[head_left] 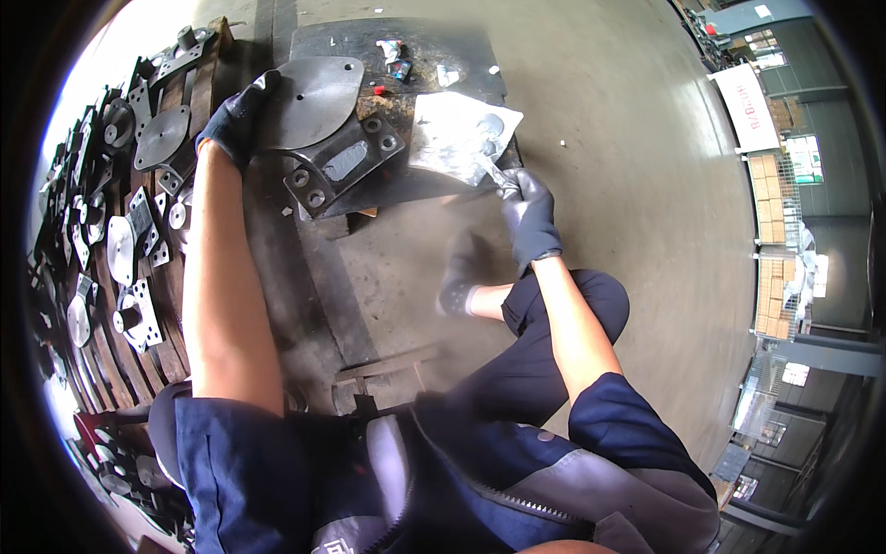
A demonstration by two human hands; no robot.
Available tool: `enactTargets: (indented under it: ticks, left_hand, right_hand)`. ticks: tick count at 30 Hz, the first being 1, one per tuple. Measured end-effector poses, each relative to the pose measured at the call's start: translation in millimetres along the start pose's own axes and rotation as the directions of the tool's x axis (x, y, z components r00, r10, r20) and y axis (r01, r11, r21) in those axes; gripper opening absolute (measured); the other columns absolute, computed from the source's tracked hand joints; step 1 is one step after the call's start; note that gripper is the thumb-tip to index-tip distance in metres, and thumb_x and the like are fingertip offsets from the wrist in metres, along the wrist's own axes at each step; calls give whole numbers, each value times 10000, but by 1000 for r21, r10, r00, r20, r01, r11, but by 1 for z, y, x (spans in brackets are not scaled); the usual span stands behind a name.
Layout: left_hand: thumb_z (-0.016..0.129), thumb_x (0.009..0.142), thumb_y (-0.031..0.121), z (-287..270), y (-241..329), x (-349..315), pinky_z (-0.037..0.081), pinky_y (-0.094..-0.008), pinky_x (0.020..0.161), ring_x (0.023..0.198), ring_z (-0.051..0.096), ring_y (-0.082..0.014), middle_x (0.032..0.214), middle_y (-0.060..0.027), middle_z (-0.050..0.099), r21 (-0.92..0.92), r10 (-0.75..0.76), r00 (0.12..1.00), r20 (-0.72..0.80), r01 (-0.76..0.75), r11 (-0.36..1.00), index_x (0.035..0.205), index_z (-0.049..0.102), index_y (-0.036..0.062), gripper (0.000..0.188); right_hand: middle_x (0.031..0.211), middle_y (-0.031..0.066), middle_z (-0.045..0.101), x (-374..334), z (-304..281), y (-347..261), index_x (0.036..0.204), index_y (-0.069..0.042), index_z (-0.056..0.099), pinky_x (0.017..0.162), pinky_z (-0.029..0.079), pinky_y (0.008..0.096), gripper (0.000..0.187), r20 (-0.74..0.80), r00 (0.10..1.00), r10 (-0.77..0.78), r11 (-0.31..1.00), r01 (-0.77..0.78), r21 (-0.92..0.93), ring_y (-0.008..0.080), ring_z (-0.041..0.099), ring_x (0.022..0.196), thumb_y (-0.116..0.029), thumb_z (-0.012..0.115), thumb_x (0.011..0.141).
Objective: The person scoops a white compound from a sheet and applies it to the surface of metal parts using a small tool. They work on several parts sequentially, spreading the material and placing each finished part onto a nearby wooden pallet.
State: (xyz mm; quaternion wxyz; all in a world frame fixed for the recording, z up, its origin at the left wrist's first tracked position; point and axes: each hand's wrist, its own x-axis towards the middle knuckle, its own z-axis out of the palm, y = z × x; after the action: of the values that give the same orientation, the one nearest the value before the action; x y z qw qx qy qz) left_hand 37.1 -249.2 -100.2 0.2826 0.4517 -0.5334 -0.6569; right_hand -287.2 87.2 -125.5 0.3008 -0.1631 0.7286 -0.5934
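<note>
My left hand (237,117), in a dark glove, grips the left edge of a grey metal part with a rounded flat plate (309,102). The part's dark block (343,164) faces me, with bolt holes at both ends and a light grey patch on its middle. My right hand (530,214), also gloved, is closed round a small flat spatula-like tool (494,171). The tool's tip reaches over a white sheet (443,129) that bears round grey blobs of paste (489,125). Both the part and the sheet lie on a dark, worn worktop (443,42).
Small wrappers (397,60) and a red cap-like piece (379,90) lie behind the part. On my left, a wooden pallet (171,342) carries many similar metal parts (125,249). Stacked boxes (771,203) stand far right, across the concrete floor (664,231).
</note>
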Motion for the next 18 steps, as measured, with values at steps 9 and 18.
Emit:
enactTargets:
  ticks: [9,18]
  left_hand:
    - [634,951,528,12,15,-18,491,-266,924,961,649,-131,1108,-48,728,144,-25,997,-75,36,989,1237,699,49,562]
    - [612,962,505,12,13,-17,518,-311,843,897,677,-184,1025,-74,742,141,12,999,-48,-5,990,1145,722,90,466]
  right_hand:
    - [983,97,707,-66,58,-46,1178,-38,608,642,476,243,229,340,937,-79,994,50,94,121,653,830,-88,449,1021]
    - [846,116,693,-71,120,-39,1179,-61,706,603,491,332,358,329,678,-657,638,733,-237,212,649,683,37,570,862]
